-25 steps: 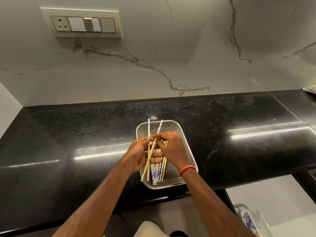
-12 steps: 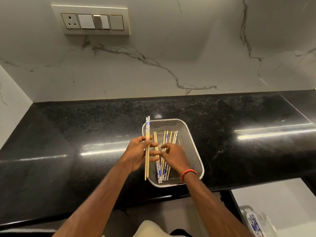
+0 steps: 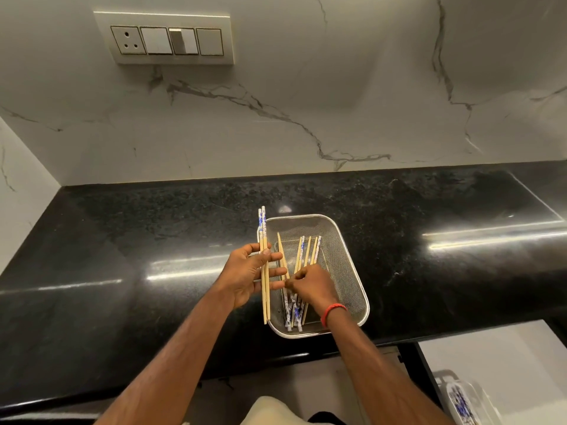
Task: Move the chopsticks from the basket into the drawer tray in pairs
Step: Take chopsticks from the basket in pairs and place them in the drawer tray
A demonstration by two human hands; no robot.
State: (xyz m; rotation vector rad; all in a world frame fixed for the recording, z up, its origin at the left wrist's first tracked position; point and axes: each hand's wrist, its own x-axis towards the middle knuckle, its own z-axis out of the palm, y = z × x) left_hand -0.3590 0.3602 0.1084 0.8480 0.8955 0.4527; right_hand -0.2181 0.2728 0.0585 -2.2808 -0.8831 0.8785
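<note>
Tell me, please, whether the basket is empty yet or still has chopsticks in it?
Not empty: several chopsticks still lie in the mesh basket beneath the right hand, while the left hand holds a pair over its left rim.

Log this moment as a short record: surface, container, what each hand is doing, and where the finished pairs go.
surface: glossy black stone counter below a white marble wall
container: shallow silver wire-mesh basket, near the counter's front edge
basket contents: loose wooden chopsticks with blue-and-white ends
left hand: holds a matched pair of chopsticks side by side, just left of the basket
right hand: inside the basket, fingers pinching among the loose sticks
destination: clear tray at lower right, already holding patterned chopsticks
</note>
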